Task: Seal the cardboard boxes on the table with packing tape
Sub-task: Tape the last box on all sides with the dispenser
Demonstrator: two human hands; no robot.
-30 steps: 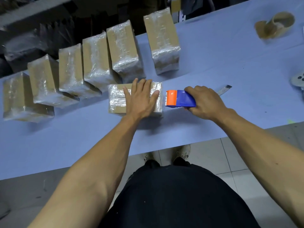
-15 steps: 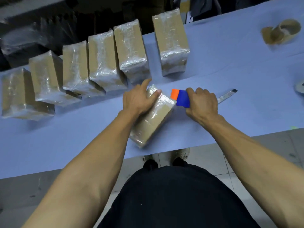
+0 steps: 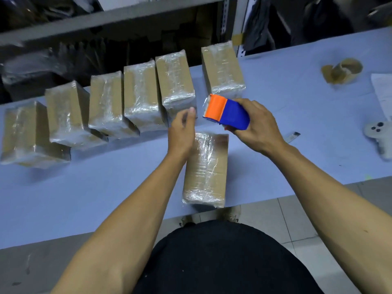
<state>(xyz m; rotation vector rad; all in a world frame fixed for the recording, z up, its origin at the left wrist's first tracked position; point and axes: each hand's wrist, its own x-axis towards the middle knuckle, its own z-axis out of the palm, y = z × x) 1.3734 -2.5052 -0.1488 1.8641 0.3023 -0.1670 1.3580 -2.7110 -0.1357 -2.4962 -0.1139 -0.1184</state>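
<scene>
We saw the right hand (image 3: 257,126) raised above the tabletop (image 3: 84,198), its fingers curled around a blue and orange tape dispenser (image 3: 226,112), with the orange end pointing left toward the other hand. The left hand (image 3: 182,132) hovered just beside that orange end, fingers loosely bent and gripping nothing that we could make out; whether a strand of clear tape ran between them we could not tell.

Under both hands a cardboard box (image 3: 204,170) lay flat on the pale blue tabletop, its long side running toward the near edge, its surface glossy with clear tape, and neither hand touched it. Behind it a row of six taped boxes (image 3: 140,96) stood along the far edge: five close together on the left, the sixth box (image 3: 221,68) a little apart at the right.

Well to the right we noted a brown tape roll (image 3: 341,70), blurred. Near the right edge lay a white game controller (image 3: 378,134), with a sheet of paper (image 3: 382,90) behind it. A small metal strip (image 3: 293,135) lay just past the right wrist.
</scene>
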